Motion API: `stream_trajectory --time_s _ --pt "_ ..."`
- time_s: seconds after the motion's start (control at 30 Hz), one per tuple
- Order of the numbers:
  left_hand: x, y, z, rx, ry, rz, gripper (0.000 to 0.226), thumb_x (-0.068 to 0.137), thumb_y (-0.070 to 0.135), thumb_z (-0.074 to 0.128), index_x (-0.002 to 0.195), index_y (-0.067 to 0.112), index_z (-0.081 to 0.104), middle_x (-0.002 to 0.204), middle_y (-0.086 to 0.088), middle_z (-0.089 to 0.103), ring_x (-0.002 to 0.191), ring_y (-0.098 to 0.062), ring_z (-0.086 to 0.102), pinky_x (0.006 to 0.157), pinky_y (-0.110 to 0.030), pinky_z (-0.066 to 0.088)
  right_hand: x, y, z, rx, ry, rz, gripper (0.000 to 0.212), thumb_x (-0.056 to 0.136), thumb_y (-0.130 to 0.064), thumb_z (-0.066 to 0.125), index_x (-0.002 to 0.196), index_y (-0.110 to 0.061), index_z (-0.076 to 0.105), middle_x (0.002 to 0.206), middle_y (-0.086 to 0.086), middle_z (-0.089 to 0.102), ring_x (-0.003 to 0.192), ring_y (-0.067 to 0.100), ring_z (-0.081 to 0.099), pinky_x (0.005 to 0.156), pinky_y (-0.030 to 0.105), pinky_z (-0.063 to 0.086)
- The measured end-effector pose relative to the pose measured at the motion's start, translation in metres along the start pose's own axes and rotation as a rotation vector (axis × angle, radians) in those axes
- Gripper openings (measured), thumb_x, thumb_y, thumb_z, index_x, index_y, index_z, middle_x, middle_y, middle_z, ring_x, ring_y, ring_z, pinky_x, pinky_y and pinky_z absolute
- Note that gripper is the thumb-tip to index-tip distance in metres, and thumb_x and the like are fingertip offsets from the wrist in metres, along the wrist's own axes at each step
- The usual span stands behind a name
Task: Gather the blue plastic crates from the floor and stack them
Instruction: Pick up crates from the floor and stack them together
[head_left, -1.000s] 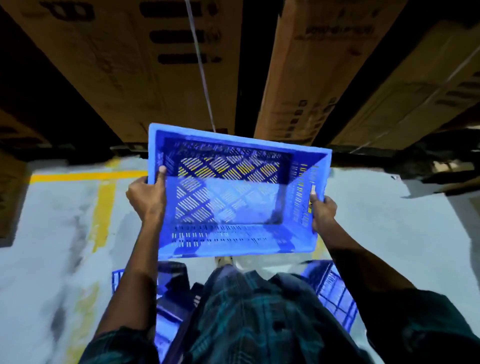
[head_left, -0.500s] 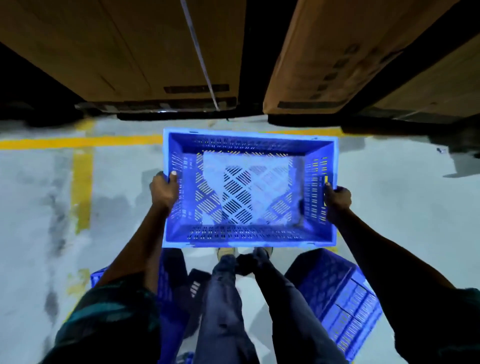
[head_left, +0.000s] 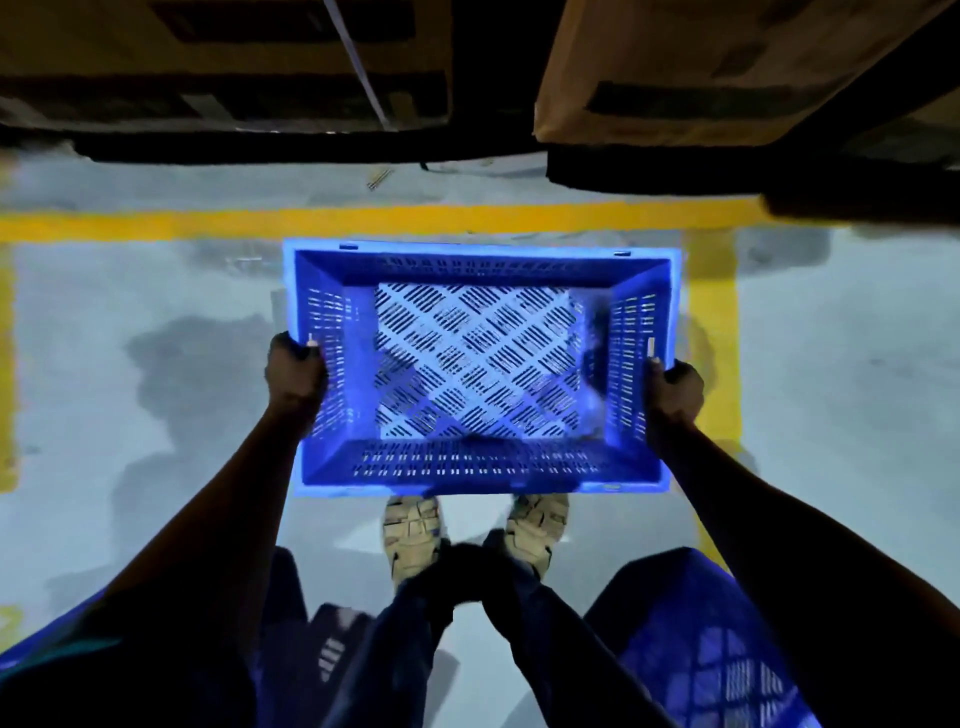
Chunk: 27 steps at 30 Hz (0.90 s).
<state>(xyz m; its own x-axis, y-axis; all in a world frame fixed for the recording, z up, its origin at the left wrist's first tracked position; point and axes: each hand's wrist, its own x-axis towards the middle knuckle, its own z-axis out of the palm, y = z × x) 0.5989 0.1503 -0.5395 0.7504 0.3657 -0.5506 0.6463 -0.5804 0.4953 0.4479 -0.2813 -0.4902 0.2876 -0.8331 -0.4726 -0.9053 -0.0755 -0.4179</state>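
Observation:
An empty blue plastic crate (head_left: 480, 470) with slotted walls and a lattice bottom is held level in front of me, open side up, above the grey floor. My left hand (head_left: 293, 371) grips its left rim and my right hand (head_left: 675, 387) grips its right rim. A second blue crate (head_left: 717, 649) lies on the floor at the lower right, partly hidden by my right arm and leg. Another blue crate (head_left: 322, 649) shows dimly at the lower left behind my left arm.
Yellow lines (head_left: 363, 221) are painted across the grey floor ahead and down both sides. Large cardboard boxes (head_left: 701, 73) on dark pallets stand just beyond the line. My two feet in sandals (head_left: 413, 527) stand right under the held crate.
My view has tilted down toward the floor. The crate has gone from tipped toward me to level and lower, with both hands still on its rims.

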Motion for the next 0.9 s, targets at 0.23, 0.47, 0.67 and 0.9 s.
stream_trajectory --time_s 0.23,0.47,0.67,0.9 --pt "-0.005 0.028 0.039 -0.098 -0.009 0.033 0.02 0.09 0.027 0.055 0.099 0.009 0.054 0.09 -0.011 0.059 0.081 -0.024 0.055 0.072 -0.036 0.046 0.051 0.008 0.044 0.033 0.02 -0.152 0.015 0.094 -0.02 0.054 0.085 -0.009 0.058 0.078 0.012 0.054 0.075 0.024 0.049 0.068 0.031 0.034" --pt "0.017 0.027 0.058 -0.17 -0.064 0.007 0.031 0.09 0.014 0.056 0.12 0.011 0.05 0.106 -0.012 0.057 0.065 -0.013 0.053 0.05 -0.018 0.048 0.066 0.018 0.061 0.03 -0.009 -0.143 0.016 0.088 -0.015 0.053 0.093 -0.006 0.066 0.08 0.01 0.059 0.078 0.025 0.057 0.07 0.033 0.04" --pt "0.013 0.019 0.06 -0.053 -0.069 -0.018 0.036 0.091 0.022 0.06 0.123 0.01 0.049 0.108 -0.009 0.056 0.074 -0.018 0.055 0.055 -0.024 0.044 0.06 0.014 0.055 0.177 -0.045 -0.126 0.028 0.077 -0.002 0.05 0.094 -0.006 0.071 0.079 0.005 0.062 0.077 0.015 0.055 0.062 0.021 0.046" --pt "0.011 0.013 0.049 0.031 -0.126 -0.069 0.034 0.084 0.035 0.065 0.102 0.006 0.06 0.097 -0.017 0.065 0.08 -0.032 0.063 0.064 -0.034 0.047 0.063 0.009 0.052 0.235 -0.161 -0.004 0.013 0.058 -0.01 0.046 0.066 -0.009 0.057 0.063 0.005 0.052 0.062 0.018 0.049 0.056 0.034 0.04"
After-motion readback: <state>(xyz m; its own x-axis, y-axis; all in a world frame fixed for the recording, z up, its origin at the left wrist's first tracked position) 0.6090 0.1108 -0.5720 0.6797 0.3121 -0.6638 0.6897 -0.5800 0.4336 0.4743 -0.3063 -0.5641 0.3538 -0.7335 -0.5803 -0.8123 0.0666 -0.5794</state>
